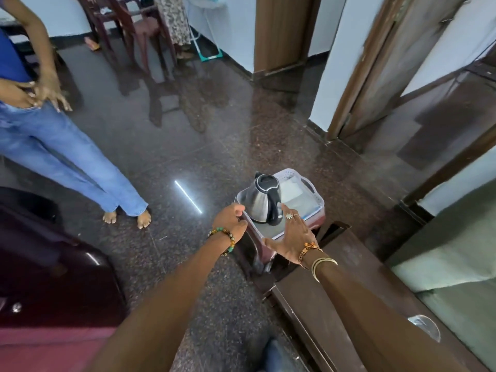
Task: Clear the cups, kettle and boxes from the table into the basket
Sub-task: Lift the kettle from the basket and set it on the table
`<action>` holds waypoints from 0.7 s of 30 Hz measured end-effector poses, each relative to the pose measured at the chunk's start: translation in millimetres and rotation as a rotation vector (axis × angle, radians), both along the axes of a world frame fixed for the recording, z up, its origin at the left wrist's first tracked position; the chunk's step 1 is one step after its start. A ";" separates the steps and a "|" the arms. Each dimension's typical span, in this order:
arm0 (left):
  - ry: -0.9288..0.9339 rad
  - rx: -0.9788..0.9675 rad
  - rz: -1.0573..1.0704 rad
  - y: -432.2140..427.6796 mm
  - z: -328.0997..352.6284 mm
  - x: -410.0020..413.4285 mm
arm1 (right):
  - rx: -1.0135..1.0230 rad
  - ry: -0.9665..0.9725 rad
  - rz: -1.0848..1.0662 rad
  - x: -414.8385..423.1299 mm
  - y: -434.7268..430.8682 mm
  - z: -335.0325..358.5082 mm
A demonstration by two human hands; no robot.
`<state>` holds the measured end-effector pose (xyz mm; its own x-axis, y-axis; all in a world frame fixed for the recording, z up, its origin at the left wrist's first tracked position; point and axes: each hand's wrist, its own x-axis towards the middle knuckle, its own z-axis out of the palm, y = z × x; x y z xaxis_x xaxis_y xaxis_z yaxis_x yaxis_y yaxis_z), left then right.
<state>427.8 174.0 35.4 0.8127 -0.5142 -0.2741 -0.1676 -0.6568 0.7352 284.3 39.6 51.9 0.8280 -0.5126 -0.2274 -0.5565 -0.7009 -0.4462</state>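
Observation:
A steel kettle [259,202] with a black lid and handle stands upright inside a white plastic basket [314,197]. The basket rests on a maroon stool [259,251]. Pale flat boxes [291,193] lie in the basket behind the kettle. My left hand [230,217] grips the basket's near-left rim, fingers curled over it. My right hand [291,234] is spread flat, fingers apart, beside the kettle's handle and over the basket's near edge, holding nothing. A clear glass cup [426,327] sits on the dark wooden table [357,285] at the lower right.
A person in blue jeans stands barefoot [126,216] at the left. A dark suitcase [53,264] fills the lower left. Wooden chairs [128,30] stand at the back. Door frames [357,84] and walls close the right side. Polished granite floor [188,146] lies between.

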 end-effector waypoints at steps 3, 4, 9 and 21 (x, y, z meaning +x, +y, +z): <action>0.011 0.040 0.016 1.1 -15.7 11.7 | 0.027 0.031 0.032 20.6 1.0 -20.2; 0.023 0.051 0.029 1.7 -21.8 14.9 | 0.034 0.044 0.045 27.6 1.0 -28.0; 0.037 0.098 0.081 -1.2 -40.0 36.9 | 0.064 0.062 0.109 63.4 -5.9 -52.4; 0.026 0.089 0.076 -51.0 -43.4 100.7 | 0.017 -0.041 -0.009 119.1 -72.0 -47.7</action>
